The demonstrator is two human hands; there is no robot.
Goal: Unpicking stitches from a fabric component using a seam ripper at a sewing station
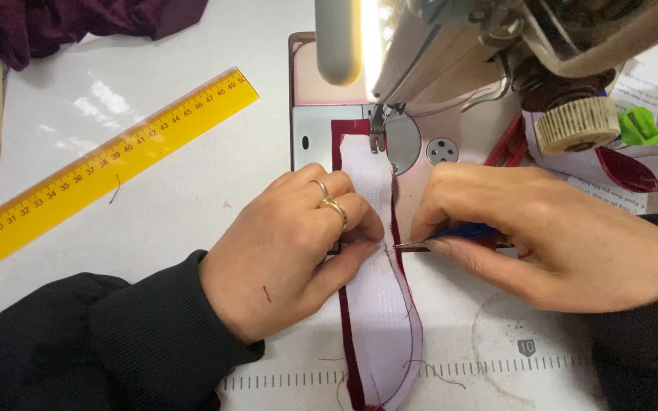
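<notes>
1. On the white table, seen from the head camera, a strip of white interfacing lies on a dark red fabric strip, both running up under the presser foot of a sewing machine.
2. Left hand, wearing rings, lies curled and knuckles-up on the white strip, its fingertips pressing the strip flat; it grips nothing.
3. Right hand is closed around a slim blue-handled tool, whose metal tip touches the right edge of the white strip, just beside the left fingertips.
4. Loose threads trail from the strip near the bottom edge.
5. A yellow ruler lies slanted well left of the hands.
6. Dark red cloth is bunched at the top left corner.
</notes>
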